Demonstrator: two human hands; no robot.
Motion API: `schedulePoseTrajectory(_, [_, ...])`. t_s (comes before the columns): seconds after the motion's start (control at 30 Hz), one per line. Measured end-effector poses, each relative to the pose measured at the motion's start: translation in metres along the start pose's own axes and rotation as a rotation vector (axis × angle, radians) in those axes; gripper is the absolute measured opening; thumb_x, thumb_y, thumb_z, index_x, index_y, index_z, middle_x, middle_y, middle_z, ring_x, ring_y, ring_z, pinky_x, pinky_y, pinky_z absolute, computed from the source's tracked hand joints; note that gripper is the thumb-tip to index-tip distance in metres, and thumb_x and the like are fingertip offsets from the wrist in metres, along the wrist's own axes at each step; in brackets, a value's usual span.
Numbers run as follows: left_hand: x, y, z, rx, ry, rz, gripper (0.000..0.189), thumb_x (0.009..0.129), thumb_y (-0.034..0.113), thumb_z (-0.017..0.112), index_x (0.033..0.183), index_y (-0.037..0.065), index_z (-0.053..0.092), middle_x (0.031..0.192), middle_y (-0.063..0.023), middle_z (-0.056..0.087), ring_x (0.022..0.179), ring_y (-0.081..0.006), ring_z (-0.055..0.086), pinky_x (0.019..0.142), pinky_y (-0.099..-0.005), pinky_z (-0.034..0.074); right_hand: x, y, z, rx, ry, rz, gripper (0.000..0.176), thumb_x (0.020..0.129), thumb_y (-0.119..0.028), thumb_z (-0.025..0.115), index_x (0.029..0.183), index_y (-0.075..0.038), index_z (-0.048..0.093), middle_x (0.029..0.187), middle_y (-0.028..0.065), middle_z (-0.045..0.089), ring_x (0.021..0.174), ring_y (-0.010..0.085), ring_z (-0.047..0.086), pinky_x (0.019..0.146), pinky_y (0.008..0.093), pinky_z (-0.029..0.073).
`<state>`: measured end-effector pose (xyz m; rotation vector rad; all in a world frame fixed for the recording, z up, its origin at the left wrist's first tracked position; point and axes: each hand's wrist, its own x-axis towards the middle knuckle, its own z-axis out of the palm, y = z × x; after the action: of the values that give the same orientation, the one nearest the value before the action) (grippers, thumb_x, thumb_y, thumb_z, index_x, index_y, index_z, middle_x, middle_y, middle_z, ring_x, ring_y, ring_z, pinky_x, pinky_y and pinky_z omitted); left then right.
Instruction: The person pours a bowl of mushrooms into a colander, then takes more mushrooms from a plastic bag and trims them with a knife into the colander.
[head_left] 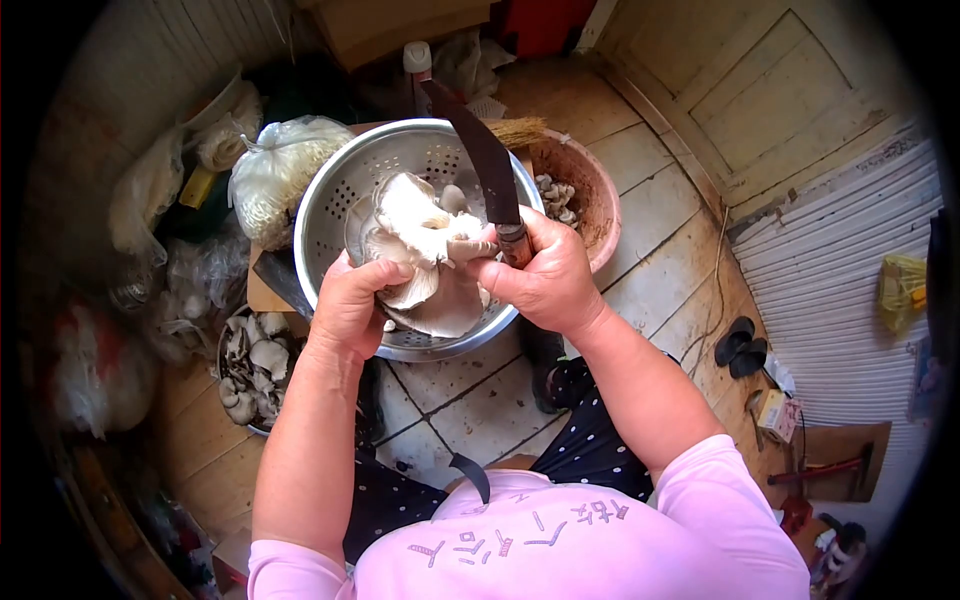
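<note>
A large clump of pale oyster mushrooms point(425, 245) is held over a metal colander point(325, 215) with a perforated wall. My left hand point(355, 300) grips the clump from its left side, thumb on top. In my right hand point(547, 270) is the wooden handle of a knife point(482, 150), its dark, broad blade pointing up and away. The thumb and fingers of that hand also touch the right edge of the clump. Part of the colander's inside is hidden behind the mushrooms.
Right of the colander stands a pink basin point(603, 205) with mushroom pieces. A container of mushrooms point(258, 370) is at the lower left. Plastic bags point(285, 170) lie at the left, a spray can point(417, 70) stands behind, and black slippers point(741, 348) lie on the right.
</note>
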<state>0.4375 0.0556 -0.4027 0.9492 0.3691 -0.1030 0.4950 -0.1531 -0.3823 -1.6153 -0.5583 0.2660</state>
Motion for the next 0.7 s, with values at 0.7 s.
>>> schedulePoseTrajectory(0.7, [0.001,0.007,-0.036,-0.117,-0.201,0.214,0.078,0.074,0.027,0.074,0.138,-0.002,0.042,0.13,-0.0146,0.057,0.116,-0.0277,0.058,0.102,-0.0397,0.045,-0.016,-0.015,-0.016,-0.025,-0.148,-0.008,0.021,0.086,0.0,0.063,0.107,0.0,0.061,0.08,-0.0021,0.061,0.072,0.0039,0.055,0.066,0.0208,0.046])
